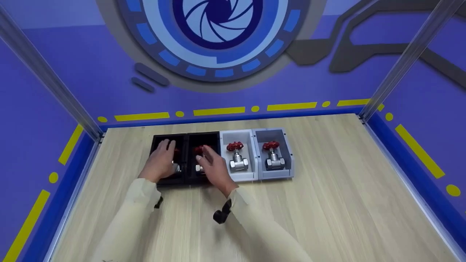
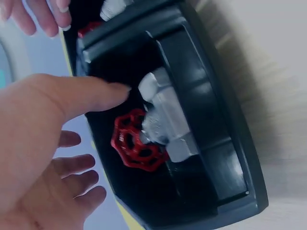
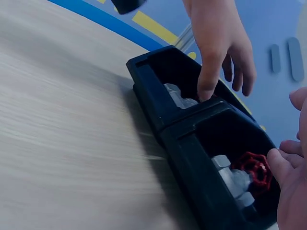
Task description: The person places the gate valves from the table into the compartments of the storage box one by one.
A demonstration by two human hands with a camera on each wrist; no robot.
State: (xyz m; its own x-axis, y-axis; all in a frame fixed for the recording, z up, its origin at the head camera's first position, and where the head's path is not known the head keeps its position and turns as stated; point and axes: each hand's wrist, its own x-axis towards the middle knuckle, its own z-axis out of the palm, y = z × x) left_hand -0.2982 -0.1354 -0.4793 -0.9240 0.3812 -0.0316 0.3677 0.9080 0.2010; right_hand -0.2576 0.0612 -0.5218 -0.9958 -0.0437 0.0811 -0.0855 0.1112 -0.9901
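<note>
My left hand [image 1: 158, 163] is over the leftmost black bin [image 1: 169, 182], fingers loosely spread. In the left wrist view its thumb reaches past the bin's edge, close to a silver valve [image 2: 168, 112] with a red handwheel [image 2: 136, 139] lying inside. My right hand [image 1: 216, 171] hovers at the second black bin [image 1: 204, 138], which holds a like valve [image 1: 198, 168]. Its thumb and fingers stand apart, and in the right wrist view the thumb tip is right by that valve's red handwheel [image 3: 256, 170]. Neither hand grips anything.
A white bin [image 1: 251, 177] and a grey bin [image 1: 289, 160] continue the row to the right, each with a red-wheeled valve [image 1: 238, 160] inside. The bins stand on a wood-grain table [image 1: 338, 203], with blue-purple printed walls [image 1: 211, 98] behind and at both sides.
</note>
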